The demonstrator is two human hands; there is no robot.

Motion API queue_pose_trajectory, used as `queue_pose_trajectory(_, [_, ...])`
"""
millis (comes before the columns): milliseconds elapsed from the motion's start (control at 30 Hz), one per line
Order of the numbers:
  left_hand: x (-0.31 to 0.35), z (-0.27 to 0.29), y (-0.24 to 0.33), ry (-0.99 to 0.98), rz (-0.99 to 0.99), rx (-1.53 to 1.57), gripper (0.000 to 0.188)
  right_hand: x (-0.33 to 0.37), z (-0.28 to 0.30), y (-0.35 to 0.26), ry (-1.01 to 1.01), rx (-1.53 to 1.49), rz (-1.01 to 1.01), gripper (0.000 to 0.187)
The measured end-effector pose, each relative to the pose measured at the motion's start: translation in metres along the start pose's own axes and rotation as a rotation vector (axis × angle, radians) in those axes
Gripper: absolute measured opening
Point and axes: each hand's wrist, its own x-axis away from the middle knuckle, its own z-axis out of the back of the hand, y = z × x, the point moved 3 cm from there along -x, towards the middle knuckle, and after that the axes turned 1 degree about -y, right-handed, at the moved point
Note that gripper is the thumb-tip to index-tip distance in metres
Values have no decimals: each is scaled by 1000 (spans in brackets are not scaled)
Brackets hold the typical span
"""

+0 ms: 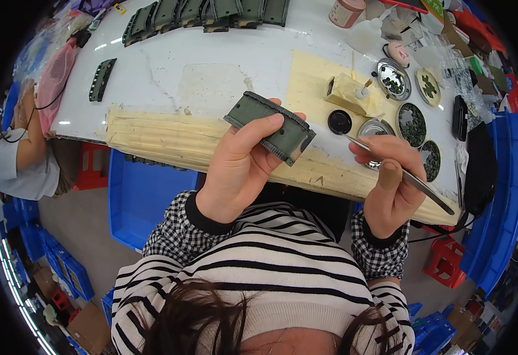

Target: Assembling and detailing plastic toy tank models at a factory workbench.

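Note:
My left hand [229, 174] is closed around a dark green, slightly curved model part [269, 125] with ridged long edges and small holes, its thumb across the face. In my right hand [394, 180] a pair of metal tweezers [431, 194] is gripped, pointing up and left. The tweezer tips reach close to a round black cap [339, 122] and a shiny metal dish [372, 125]. My palm partly hides that dish.
Round dishes [397, 123] of tiny green pieces stand at right. A taped box holding a small bottle [362, 93] is beyond the cap. Several green parts [167, 15] line the table's far side; another [100, 80] lies left. A blue bin [130, 201] sits below. Someone's arm [29, 127] shows left.

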Motion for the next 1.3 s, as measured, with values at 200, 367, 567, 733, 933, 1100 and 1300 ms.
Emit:
queue_pose_trajectory(200, [1,0,-1,-47,45,19,35,-3,-13,-3,-131,-48,57,15])
queue_pose_trajectory(367, [3,-4,1,-41,23,-46,36,-3,-16,-1,-162,-42,32,15])
queue_pose_trajectory(567, [3,-4,2,-30,21,-78,36,-3,-17,-1,-163,-30,2,15])
queue_pose_trajectory(733, [3,-3,1,-37,22,-81,35,-4,-17,-1,-163,3,7,15])
queue_pose_trajectory(933, [3,-4,1,-33,22,-86,35,-4,-15,-1,-238,101,42,31])
queue_pose_trajectory(1100, [1,-1,-2,-31,28,-68,33,-4,-17,-2,-200,78,47,15])
queue_pose_trajectory(1300, [0,1,-5,-23,33,-57,33,-1,-18,1,-166,81,57,16])
